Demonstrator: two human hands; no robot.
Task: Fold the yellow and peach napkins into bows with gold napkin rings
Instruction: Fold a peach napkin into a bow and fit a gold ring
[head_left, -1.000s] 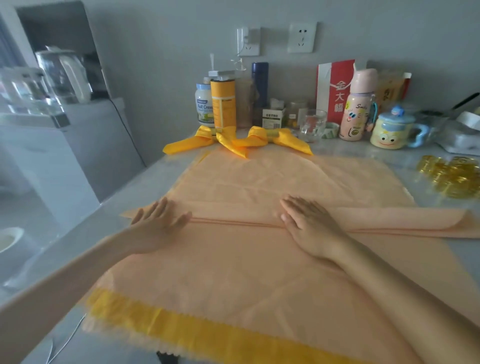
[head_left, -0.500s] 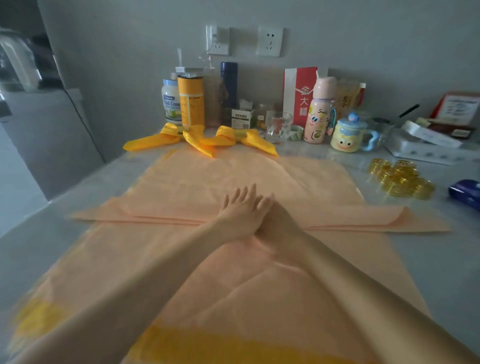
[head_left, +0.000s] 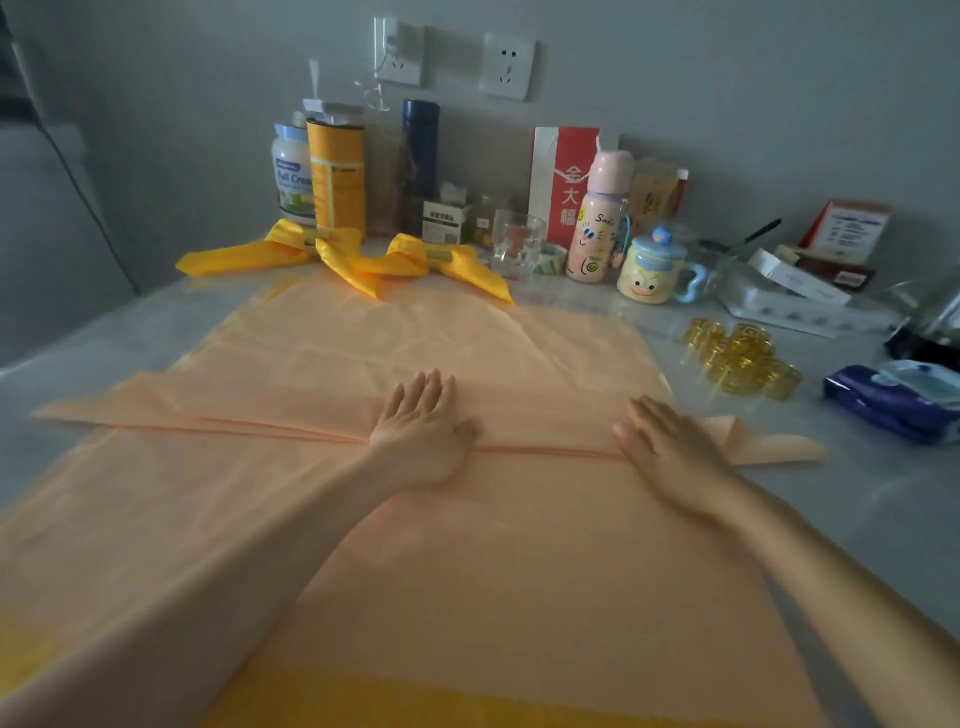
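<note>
A pale tabletop (head_left: 841, 530) runs along a grey wall with two sockets (head_left: 506, 65), and its back edge is crowded with jars and bottles. A stack of cloths is spread over the middle. On top, the peach napkin (head_left: 249, 400) lies folded into a long flat band with pointed ends, running crosswise.

The left hand (head_left: 423, 428) rests on the band's middle and the right hand (head_left: 670, 441) nearer its right end. Neither has any grip on the cloth: the fingers are straight and the palms press flat. I take this for smoothing the crease.

Next, I'd guess, the ends need crossing into loops, then a ring from the heap of gold napkin rings (head_left: 737, 358) lying near the right hand. Two finished yellow bows (head_left: 400, 260) sit at the far edge, and a yellow napkin (head_left: 467, 699) peeks out beneath the stack.

The glass (head_left: 517, 247) holds something reddish I can't identify. The lidded mug (head_left: 652, 273) and pink bottle (head_left: 597, 218) are capped, their contents hidden.
</note>
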